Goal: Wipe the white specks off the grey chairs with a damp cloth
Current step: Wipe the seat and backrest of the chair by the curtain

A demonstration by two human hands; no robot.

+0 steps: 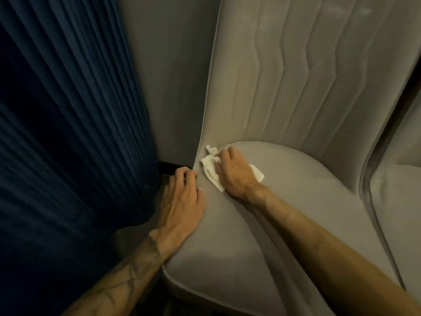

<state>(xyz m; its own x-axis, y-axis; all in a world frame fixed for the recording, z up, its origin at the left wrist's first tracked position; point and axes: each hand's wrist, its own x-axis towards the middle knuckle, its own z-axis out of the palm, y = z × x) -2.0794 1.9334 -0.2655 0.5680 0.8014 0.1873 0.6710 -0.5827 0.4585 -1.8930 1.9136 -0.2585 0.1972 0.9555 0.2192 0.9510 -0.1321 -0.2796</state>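
A grey upholstered chair (296,201) fills the middle and right of the view, its ribbed backrest rising behind the seat. My right hand (234,172) presses a crumpled white cloth (210,165) onto the seat's back left corner, where seat and backrest meet; its fingers are curled over the cloth. My left hand (182,201) rests on the seat's left edge just beside it, fingertips bent over the side. No white specks are distinct in this dim light.
A dark blue pleated curtain (68,133) hangs close on the left. A grey wall (168,87) stands behind the chair. A second grey chair (401,213) adjoins at the right edge.
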